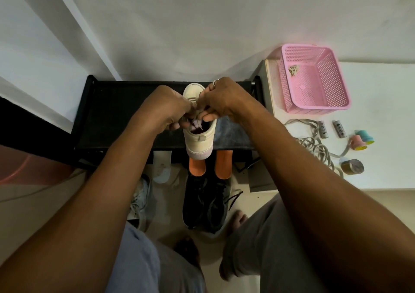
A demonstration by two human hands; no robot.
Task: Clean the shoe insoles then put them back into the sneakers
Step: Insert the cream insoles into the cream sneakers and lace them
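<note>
Black shoe rack [125, 113] stands far centre, against the wall. Pink basket [314, 79] is to its right. Pair of black sneakers [204, 203] on floor near the rack, w/ two orange insoles [197, 166] at their far end, tops hidden under the rack edge. Cream sneaker [199, 140] on rack top, toe far, heel overhanging near edge. Left hand [166, 111] & right hand [224, 102] both curled over its throat, pinching the laces [197, 113]. White insole [162, 167] lies left of the orange ones. Tape roll [352, 166] at right.
</note>
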